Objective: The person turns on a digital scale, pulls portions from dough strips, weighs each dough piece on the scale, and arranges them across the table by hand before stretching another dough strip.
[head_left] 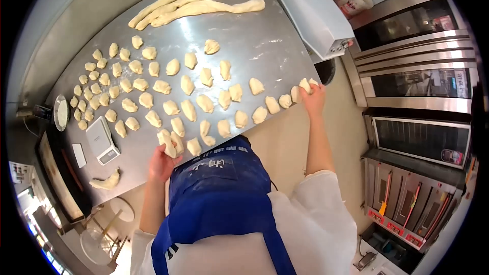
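My left hand (162, 165) is at the front edge of the steel table, its fingers closed around a piece of dough (166, 141). Another dough piece (177, 142) lies right beside it. At the table's right corner, my right hand (314, 98) grips a dough piece (305, 85), with part of it hidden by the fingers. A row of cut dough pieces (272, 104) runs along the edge between my hands. Many more dough pieces (187, 85) are spread over the table, smaller towards the left.
Three long dough ropes (201, 7) lie at the table's back. A scale (102, 140), a white phone-like slab (79, 155), a bowl of flour (61, 112) and a dough scrap (105, 180) are at the left. A white machine (310, 18) adjoins the right side; ovens (417, 84) stand beyond.
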Available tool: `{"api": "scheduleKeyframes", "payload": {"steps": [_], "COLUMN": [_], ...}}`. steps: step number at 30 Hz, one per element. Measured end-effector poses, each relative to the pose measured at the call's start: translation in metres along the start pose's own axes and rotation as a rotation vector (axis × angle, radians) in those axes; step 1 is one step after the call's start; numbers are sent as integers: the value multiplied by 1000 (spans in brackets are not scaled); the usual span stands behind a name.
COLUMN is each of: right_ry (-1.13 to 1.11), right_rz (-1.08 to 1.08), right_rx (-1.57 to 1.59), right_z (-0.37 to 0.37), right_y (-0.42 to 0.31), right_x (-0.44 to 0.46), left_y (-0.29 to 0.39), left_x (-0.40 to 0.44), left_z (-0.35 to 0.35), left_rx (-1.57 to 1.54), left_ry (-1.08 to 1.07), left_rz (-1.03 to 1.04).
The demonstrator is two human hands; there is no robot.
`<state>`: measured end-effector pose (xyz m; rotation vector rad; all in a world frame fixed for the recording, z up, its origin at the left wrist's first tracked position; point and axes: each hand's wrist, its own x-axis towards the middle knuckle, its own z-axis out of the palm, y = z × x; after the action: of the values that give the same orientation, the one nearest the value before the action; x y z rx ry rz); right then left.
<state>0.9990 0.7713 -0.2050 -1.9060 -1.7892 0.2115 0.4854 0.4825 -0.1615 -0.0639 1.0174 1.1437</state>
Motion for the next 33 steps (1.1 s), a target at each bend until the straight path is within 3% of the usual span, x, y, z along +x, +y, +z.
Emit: {"api": "scheduleKeyframes", "payload": {"steps": [3,5,9,11,12,15,18,20,22,26,28,30,32,33], "right_ry": [-133,-221,-138,-101,-83,103,-257,-675,-610,-471,-479,-454,-410,-416], "right_rz": [-59,-120,-16,-190,-277,-370,-158,101,13,-59,-211,-304,-358,-370], "right_rx": [25,62,220,100,43,-55,483,900,706,351,247,179,174,126], "right_z": [2,7,11,12,12,-7,-6,-8,16,50,55,55,60,58], "right_y": [45,63,84,92,93,58,-1,-50,-43,-24,-18,-12,-11,-14], "right_x": [21,29,43,46,46,49,32,29,39,50,49,45,42,41], "left_y": [-34,-49,-71,-74,-82,-94,-107,-118,-133,-154,-147,-135,-125,-134], "left_x": [15,25,48,60,76,125,185,219,247,271,264,251,234,229], "left_z": [76,112,171,217,219,262,295,311,315,310,317,328,331,321], "left_rx": [-99,-1,149,276,373,682,1069,1245,1317,1400,1448,1527,1608,1549], "left_ry": [-45,10,154,202,121,98,21,-13,-49,28,27,-69,-120,-91], "left_rz": [-42,-98,-158,-170,-185,-135,49,244,469,425,399,317,308,419]}}
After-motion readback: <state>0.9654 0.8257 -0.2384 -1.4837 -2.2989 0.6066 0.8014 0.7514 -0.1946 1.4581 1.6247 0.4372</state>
